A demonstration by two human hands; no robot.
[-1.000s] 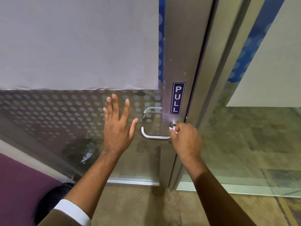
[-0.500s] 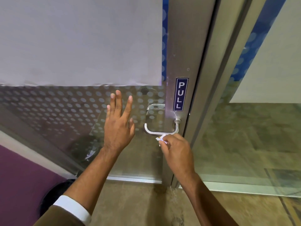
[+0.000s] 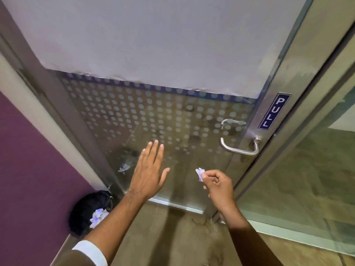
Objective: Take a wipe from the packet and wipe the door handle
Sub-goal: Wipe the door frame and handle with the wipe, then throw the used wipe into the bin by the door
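Nearest, low and to the left of the left hand (image 3: 148, 171), a black round waste bin (image 3: 90, 212) holds crumpled white wipes. The left hand is spread flat, fingers apart, holding nothing, in front of the dotted glass door (image 3: 153, 120). Just right of it, apart from it, the right hand (image 3: 218, 186) pinches a small crumpled white wipe (image 3: 199, 173) between thumb and fingertips — clear of the metal. Wiping looks finished, I judge; the next move calls for carrying the wipe across to the bin. Farther, up and right of the right hand, the curved brushed-steel lever door handle (image 3: 238, 149) runs roughly level, its free end pointing left — away from the blue PULL sign (image 3: 273, 112).
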